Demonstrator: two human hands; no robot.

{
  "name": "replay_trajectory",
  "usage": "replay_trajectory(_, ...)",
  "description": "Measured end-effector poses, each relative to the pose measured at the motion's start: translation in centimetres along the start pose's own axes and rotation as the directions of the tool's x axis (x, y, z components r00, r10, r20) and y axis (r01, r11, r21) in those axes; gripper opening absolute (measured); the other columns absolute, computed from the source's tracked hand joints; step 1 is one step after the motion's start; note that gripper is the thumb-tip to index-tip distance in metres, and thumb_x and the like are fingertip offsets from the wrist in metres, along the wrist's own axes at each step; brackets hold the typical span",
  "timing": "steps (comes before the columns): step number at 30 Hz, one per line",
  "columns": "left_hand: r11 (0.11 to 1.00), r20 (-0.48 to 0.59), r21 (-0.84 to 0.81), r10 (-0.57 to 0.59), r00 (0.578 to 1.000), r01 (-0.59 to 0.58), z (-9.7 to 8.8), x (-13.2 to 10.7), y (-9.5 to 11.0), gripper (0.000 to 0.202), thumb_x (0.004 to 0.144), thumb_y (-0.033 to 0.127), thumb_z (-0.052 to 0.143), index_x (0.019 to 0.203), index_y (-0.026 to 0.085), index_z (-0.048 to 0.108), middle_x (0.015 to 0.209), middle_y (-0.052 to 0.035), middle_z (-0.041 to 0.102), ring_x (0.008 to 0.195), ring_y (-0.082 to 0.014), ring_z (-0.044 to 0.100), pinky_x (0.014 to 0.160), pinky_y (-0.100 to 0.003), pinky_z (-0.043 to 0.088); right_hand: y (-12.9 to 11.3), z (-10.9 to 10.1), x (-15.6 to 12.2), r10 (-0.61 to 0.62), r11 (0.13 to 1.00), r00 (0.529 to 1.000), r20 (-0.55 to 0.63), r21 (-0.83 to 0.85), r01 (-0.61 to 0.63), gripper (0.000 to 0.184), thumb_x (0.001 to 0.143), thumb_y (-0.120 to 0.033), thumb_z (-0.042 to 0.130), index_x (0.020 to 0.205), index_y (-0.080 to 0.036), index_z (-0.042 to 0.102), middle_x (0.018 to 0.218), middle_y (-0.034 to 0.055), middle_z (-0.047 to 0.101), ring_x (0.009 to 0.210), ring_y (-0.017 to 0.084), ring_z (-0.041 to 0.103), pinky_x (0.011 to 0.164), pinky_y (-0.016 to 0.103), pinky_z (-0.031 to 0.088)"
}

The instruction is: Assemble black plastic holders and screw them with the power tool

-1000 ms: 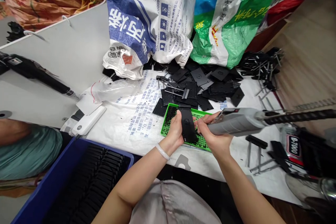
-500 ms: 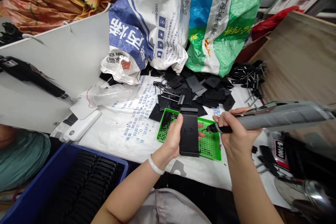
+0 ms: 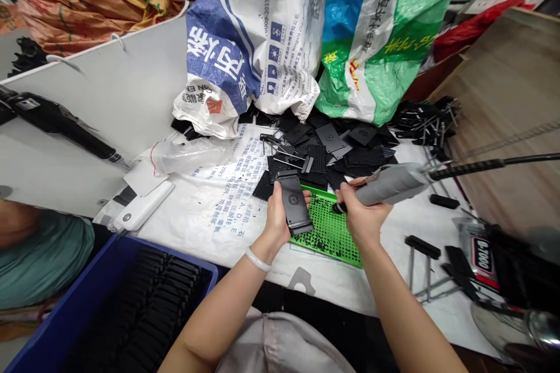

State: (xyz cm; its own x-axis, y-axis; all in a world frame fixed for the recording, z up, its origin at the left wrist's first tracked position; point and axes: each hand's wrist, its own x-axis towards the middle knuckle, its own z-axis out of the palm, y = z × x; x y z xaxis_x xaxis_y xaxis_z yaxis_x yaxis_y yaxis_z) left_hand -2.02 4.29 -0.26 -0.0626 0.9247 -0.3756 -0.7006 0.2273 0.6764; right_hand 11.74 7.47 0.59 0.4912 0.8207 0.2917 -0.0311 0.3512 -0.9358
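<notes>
My left hand [image 3: 277, 214] is closed around a black rectangular plastic part [image 3: 294, 203] with a round mark on its face, held tilted over the left end of a green perforated tray [image 3: 336, 224]. Small black screws lie scattered in that tray. In my right hand [image 3: 362, 213] is a grey electric screwdriver [image 3: 391, 183], its dark tip pointing left above the tray and its cord running off to the right. The tip sits apart from the black part. Behind the tray is a heap of flat black plates [image 3: 330, 139].
A blue bin [image 3: 210, 271] of stacked black parts stands at lower left. A second electric screwdriver [image 3: 65, 128] hangs at left above a white device [image 3: 146, 205]. Big woven sacks [image 3: 280, 41] stand at the back. Black pieces with metal rods [image 3: 422, 246] and a B-7000 pack [image 3: 483, 256] lie at right.
The black part in my left hand has moved left and tilted, uncovering more of the tray. My right hand has swung the screwdriver left, its rear end turning away from me.
</notes>
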Motion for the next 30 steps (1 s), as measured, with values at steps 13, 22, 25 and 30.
replay_trajectory(13,0.991,-0.019,-0.083,-0.103,0.994,0.102,-0.6,0.2,-0.4,0.057,0.087,0.061,0.049,0.100,0.010,0.068,0.087,-0.0139,0.074,0.069,-0.0196,0.069,0.064,-0.030,0.056,1.3,-0.2,0.3,-0.018,0.998,0.999,-0.044,-0.063,0.015,0.024,0.064,-0.022,0.080,0.075,-0.016,0.060,0.062,-0.0040,0.056,0.046,0.012,0.054,0.052,0.030,0.051)
replay_trajectory(22,0.994,-0.020,-0.064,-0.095,0.995,0.094,-0.6,0.2,-0.4,0.056,0.088,0.061,0.049,0.101,0.010,0.068,0.087,-0.0142,0.074,0.070,-0.0197,0.069,0.064,-0.030,0.057,1.4,-0.4,0.2,-0.002,0.998,0.998,-0.055,-0.070,-0.002,0.024,0.064,-0.023,0.080,0.072,-0.016,0.059,0.062,-0.0042,0.055,0.047,0.011,0.053,0.049,0.027,0.049)
replay_trajectory(25,0.993,-0.027,-0.042,-0.109,0.994,0.108,-0.5,0.0,-0.2,0.057,0.088,0.061,0.048,0.099,0.010,0.069,0.088,-0.0146,0.074,0.068,-0.0198,0.069,0.063,-0.031,0.056,1.6,-0.3,0.3,-0.009,0.999,0.997,-0.078,-0.032,0.007,0.025,0.063,-0.022,0.080,0.075,-0.016,0.059,0.062,-0.0050,0.056,0.045,0.010,0.052,0.049,0.027,0.049)
replay_trajectory(30,0.974,0.115,0.100,-0.215,0.970,0.204,1.0,-0.6,-1.1,0.054,0.088,0.059,0.048,0.090,0.010,0.071,0.087,-0.0170,0.074,0.066,-0.0229,0.070,0.059,-0.031,0.054,-0.2,0.0,0.0,-0.008,0.998,0.996,-0.088,0.068,0.014,0.029,0.060,-0.021,0.082,0.073,-0.018,0.056,0.060,-0.0063,0.055,0.043,0.010,0.051,0.049,0.028,0.051)
